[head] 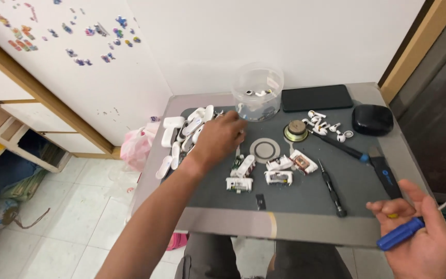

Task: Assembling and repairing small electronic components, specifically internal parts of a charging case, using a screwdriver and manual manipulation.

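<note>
Several earbud cases (264,173) opened at mat centre; white pile (187,135) left untouched. Left hand (220,137) fingers curled over pile, grip untellable. Right hand (421,235) fingers pinching blue screwdriver (402,233).

Left hand (218,138) fingertips hidden behind knuckles; right hand (423,233) cropped by lower edge; clear tub (257,89) contents indistinct.

You are working in soft, even daylight; the white wall (264,36) is glowing bright, nearly washed out. Pale glare is sliding across the table's near edge (285,225), just left of your right hand (419,232). Your left hand (218,138) is casting only a faint shadow. Edges are bending slightly; the right fingertips are blurring.
</note>
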